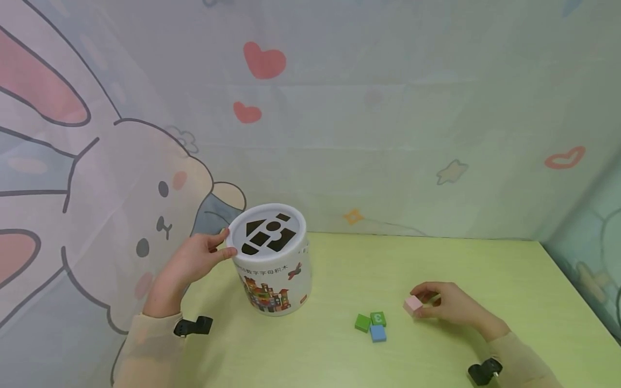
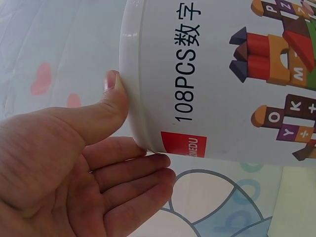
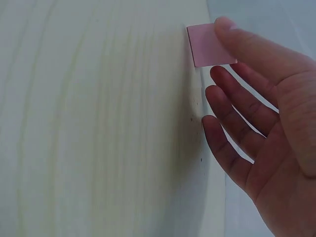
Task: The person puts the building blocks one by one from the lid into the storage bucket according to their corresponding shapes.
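A white block bucket (image 1: 274, 280) with printed toy buildings stands upright on the table. Its lid (image 1: 264, 212) has several dark shaped holes. At the left of the lid's rim, my left hand (image 1: 194, 258) touches the edge with thumb and fingertips; the left wrist view shows the fingers (image 2: 133, 182) fairly straight. Between thumb and fingers my right hand (image 1: 451, 307) pinches a pink block (image 1: 413, 305), which shows a plain square face in the right wrist view. Whether that block touches the table I cannot tell.
Left of the right hand lie a plain green block (image 1: 362, 323), a green block with a white number (image 1: 378, 318) and a blue block (image 1: 378, 333), close together. A light wood-grain table (image 1: 339, 275) meets a printed cloth backdrop (image 1: 378, 118) behind the bucket.
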